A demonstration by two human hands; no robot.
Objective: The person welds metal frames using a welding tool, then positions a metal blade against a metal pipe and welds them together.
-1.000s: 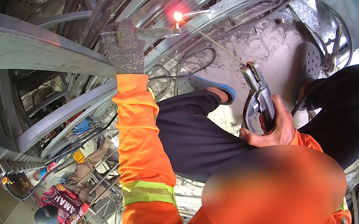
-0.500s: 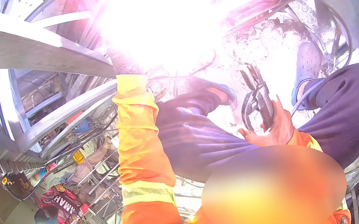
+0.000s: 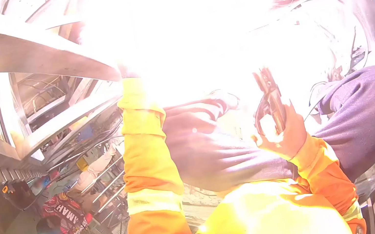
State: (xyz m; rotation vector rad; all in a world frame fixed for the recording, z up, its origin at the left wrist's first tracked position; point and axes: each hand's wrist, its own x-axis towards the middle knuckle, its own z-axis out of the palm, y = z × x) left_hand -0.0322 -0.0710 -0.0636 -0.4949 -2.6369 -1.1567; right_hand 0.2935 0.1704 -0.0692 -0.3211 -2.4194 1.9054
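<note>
The fingers of my right hand [image 3: 291, 135] are curled around the welding clamp [image 3: 271, 98], held between my trouser legs [image 3: 365, 112]. White glare [image 3: 182, 28] obscures my left hand [image 3: 129, 70]; its finger opening and hold cannot be determined. A metal beam [image 3: 38, 55] obstructs beside that wrist. A person [image 3: 67, 214] is beyond, near metal bars [image 3: 109, 187].

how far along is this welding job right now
Looks done: the wide grey metal beam and the curved pale metal beam below it seem set in the framework. In hand: the right hand grips a dark metal clamp-shaped holder below intense white glare, so a weld is probably being made. Left: at least finishing this weld, likely; the glare hides the joint and left hand, so how much more I can't tell.
</note>
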